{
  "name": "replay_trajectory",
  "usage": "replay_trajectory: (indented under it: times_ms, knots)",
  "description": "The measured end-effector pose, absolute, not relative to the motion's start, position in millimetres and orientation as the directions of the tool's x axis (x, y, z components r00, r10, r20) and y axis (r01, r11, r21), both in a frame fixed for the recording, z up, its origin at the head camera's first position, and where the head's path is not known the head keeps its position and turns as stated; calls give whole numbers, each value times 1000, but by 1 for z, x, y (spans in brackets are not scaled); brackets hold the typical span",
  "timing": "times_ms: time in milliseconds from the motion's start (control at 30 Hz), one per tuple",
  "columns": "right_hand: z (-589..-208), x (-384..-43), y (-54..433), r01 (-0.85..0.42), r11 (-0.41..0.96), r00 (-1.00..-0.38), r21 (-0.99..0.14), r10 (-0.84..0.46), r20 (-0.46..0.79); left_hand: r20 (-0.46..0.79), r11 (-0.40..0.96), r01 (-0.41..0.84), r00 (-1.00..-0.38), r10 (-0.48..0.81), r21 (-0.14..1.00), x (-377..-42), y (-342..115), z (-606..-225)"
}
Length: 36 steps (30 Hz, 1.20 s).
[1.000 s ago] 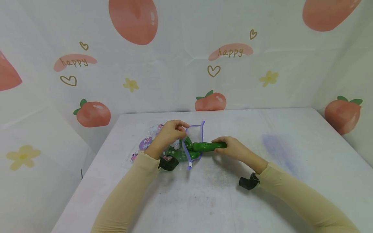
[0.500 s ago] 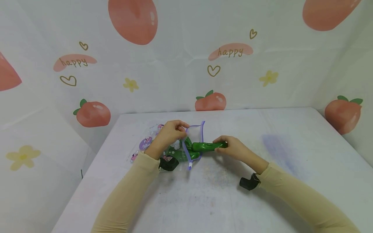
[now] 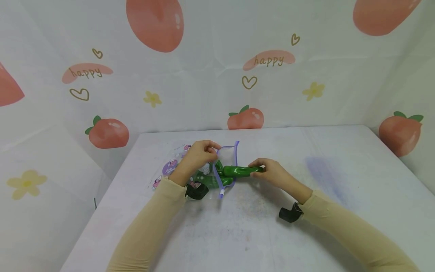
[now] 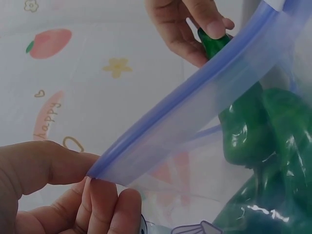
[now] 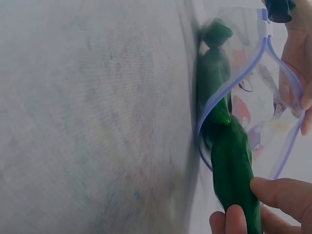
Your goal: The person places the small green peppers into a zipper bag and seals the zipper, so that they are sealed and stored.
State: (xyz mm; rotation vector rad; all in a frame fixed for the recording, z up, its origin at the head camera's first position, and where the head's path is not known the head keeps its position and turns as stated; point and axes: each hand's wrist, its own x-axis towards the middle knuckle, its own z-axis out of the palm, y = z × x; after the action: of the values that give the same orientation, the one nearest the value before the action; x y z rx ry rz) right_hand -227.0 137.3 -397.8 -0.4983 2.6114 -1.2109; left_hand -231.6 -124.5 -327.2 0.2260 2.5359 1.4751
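Note:
A clear zip bag (image 3: 170, 166) with a purple-edged mouth and pink cartoon prints lies left of centre, its mouth spread toward the right. My left hand (image 3: 200, 154) pinches the far side of that mouth between thumb and fingers; the left wrist view shows the purple zip edge (image 4: 161, 109) in this grip. Several green peppers (image 3: 207, 181) lie inside, partly seen through the film. My right hand (image 3: 273, 173) holds another long green pepper (image 3: 239, 171) by its narrow end. In the right wrist view this pepper (image 5: 233, 163) points thick end first into the mouth, against the peppers there.
Everything rests on a white table (image 3: 217, 234) with faint stains and a bluish smudge on the right. Behind it hangs a white cloth (image 3: 200, 83) printed with peaches, hearts and flowers. Each wrist carries a small black camera, such as the right one (image 3: 290, 212).
The pepper in my right hand has shifted very slightly left at its thick end. My left hand and the bag have kept their places.

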Motion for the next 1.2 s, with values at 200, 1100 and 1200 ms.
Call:
replay_trajectory:
  times_ms: [200, 1100, 1200]
  knots:
    - [-396, -227, 134, -217, 606, -917, -765, -395, -52, -89, 485, 38, -968, 236, 874, -232, -125, -327]
    - [-394, -225, 115, -223, 621, -915, -751, -400, -59, -88, 502, 41, -969, 230, 864, -230, -125, -325]
    - [-394, -225, 112, -235, 619, -913, -750, -406, -49, -87, 509, 42, -970, 227, 859, -230, -125, -325]
